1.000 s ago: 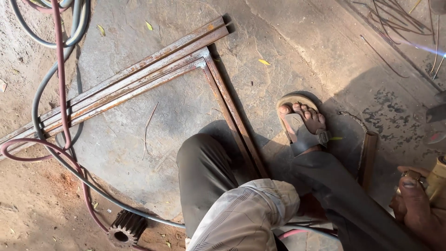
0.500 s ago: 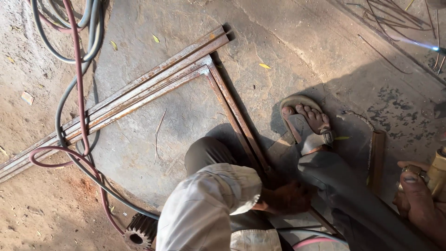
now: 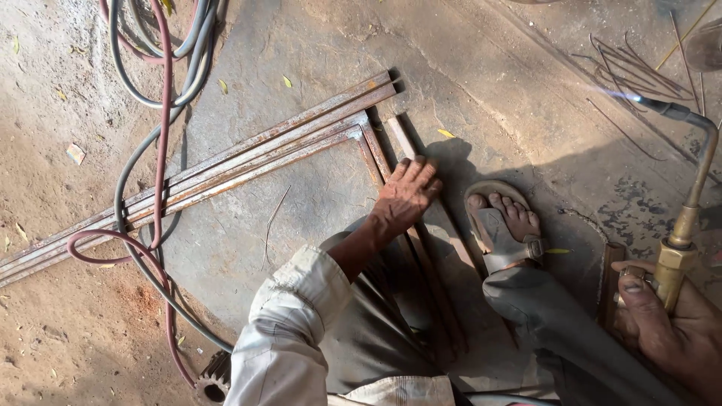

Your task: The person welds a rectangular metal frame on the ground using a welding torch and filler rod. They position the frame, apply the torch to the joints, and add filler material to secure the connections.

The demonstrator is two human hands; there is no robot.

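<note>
While my left hand (image 3: 406,192) lies flat, fingers spread, it presses down on the rusty angle-iron frame (image 3: 301,143) near its corner, out on the rough concrete floor (image 3: 481,68). My right hand (image 3: 665,319) is wrapped tight around the brass handle of the cutting torch (image 3: 681,225), its bent neck ending in a pale flame. Red and grey hoses (image 3: 154,128) loop across the long rails; my sandalled foot (image 3: 504,225) sits just beside the frame.
</note>
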